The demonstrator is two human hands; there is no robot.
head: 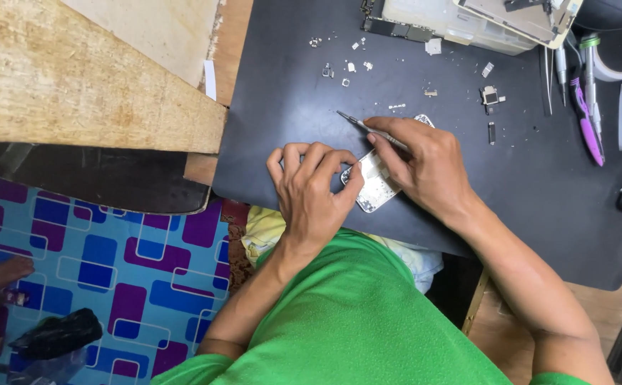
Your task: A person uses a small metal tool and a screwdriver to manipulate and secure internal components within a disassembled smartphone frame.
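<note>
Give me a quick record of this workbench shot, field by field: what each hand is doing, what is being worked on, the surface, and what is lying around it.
Left hand: left hand steadies the opened phone, fingers curled at its edge
Right hand: right hand grips thin tweezers above the phone
Work piece: phone shell lying flat, insides exposed, partly hidden by both hands
Surface: black mat on a wooden bench
Nearby: tiny screws and parts scattered beyond the hands; purple-handled tool at the right
Clothing: green shirt

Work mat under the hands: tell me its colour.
Black mat, plain, clearest in the head view.
</note>
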